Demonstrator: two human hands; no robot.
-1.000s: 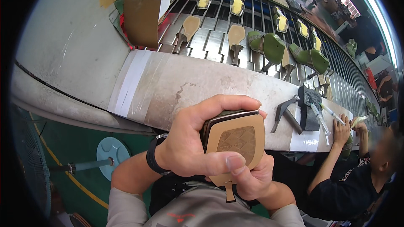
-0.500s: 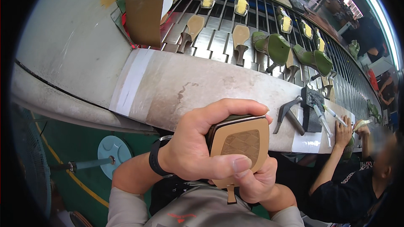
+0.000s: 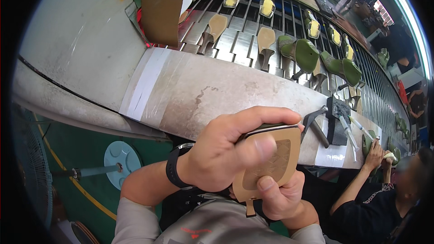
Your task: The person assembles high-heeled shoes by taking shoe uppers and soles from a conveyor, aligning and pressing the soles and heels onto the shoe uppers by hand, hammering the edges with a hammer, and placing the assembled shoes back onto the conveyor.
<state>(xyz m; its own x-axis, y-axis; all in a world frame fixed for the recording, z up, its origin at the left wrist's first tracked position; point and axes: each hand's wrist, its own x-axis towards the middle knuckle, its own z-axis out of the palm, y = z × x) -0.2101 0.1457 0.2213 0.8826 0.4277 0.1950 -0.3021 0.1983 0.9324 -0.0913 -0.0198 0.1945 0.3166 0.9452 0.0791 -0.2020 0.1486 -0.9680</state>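
Green floor [image 3: 86, 144] carries a round pale-blue base [image 3: 124, 156] at 8 o'clock from view centre. Left hand [image 3: 226, 147] wraps the far edge of the tan insole [image 3: 266, 167], located between 4 and 5 o'clock; thumb blurred, contact unclear. Right hand [image 3: 285, 196] grips its near right side. Hammer [image 3: 321, 133] lies at 3 o'clock.

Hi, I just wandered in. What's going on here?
A person holds a tan sole-shaped piece close to the body. The left hand curls around its left side and far end, its thumb blurred; the right hand's thumb rests on its face. A hammer and a dark block lie on the bench to the right. Beyond, green heeled shoes sit on a slatted conveyor, and a co-worker handles things at the right.
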